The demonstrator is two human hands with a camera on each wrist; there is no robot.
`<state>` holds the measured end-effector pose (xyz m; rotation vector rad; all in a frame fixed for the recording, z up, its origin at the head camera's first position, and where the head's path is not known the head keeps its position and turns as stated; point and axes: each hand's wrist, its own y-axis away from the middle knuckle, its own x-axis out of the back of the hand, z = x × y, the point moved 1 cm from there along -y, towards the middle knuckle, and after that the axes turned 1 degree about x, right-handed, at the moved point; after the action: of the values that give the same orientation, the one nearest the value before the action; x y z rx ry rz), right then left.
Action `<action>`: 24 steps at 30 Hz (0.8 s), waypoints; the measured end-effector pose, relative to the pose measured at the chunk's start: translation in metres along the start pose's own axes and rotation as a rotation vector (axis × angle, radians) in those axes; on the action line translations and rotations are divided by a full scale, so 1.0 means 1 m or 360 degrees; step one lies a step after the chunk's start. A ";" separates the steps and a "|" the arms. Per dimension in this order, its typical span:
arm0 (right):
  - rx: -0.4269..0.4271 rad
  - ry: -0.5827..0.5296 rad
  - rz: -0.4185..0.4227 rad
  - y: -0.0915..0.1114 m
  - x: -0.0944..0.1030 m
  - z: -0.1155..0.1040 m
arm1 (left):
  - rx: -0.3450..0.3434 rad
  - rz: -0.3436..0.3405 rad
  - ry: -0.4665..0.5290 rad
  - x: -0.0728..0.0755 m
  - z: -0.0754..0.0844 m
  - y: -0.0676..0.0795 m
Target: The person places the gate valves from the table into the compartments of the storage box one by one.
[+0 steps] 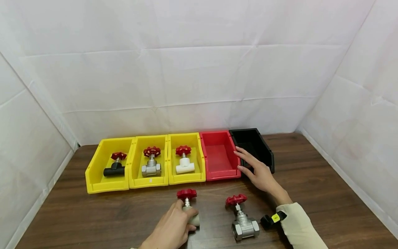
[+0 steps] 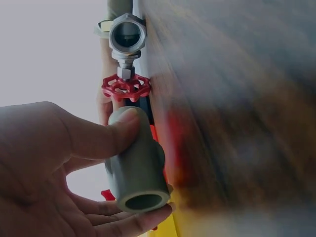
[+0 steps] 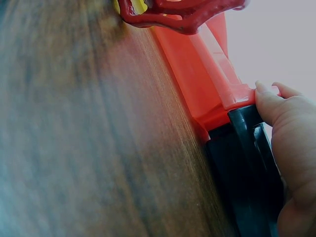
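Observation:
My left hand (image 1: 172,224) grips a grey plastic valve (image 2: 140,165) by its pipe body, thumb on one side and fingers beneath. The valve's red handwheel (image 1: 186,193) points away from me, low over the table. With fairly straight fingers, my right hand (image 1: 259,173) touches the right wall of the red bin (image 1: 219,157), beside the black bin (image 1: 270,155). In the right wrist view its thumb (image 3: 266,101) lies at the red bin's front corner. Between the two hands a metal valve (image 1: 244,224) with a red handwheel lies on the table.
Left of the red bin stand a yellow bin (image 1: 94,178) with a black valve (image 1: 114,169), another (image 1: 149,181) with a metal valve (image 1: 151,167), and a third (image 1: 186,178) with a white valve (image 1: 185,166). White sheeting (image 1: 199,69) rises behind the wooden table (image 1: 93,218).

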<state>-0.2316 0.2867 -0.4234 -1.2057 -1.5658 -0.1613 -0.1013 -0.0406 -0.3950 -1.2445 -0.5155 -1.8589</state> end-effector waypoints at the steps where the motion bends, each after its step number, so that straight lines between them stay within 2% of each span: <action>1: 0.0001 0.0003 0.0002 0.000 0.000 0.000 | -0.0013 0.0019 -0.0013 0.000 0.001 -0.001; 12: -0.0007 -0.0007 -0.0010 0.000 0.000 0.001 | -0.0079 0.0219 -0.0135 0.008 0.017 -0.011; 17: -0.0010 0.0000 -0.0005 0.000 0.000 0.002 | -0.0126 0.0322 -0.0153 0.012 0.026 -0.023; 24: -0.0022 -0.0004 -0.0015 0.000 0.000 0.000 | -0.0134 0.0356 -0.0115 0.016 0.036 -0.043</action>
<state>-0.2319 0.2869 -0.4234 -1.2100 -1.5751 -0.1772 -0.1186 0.0033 -0.3610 -1.3708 -0.3240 -1.6667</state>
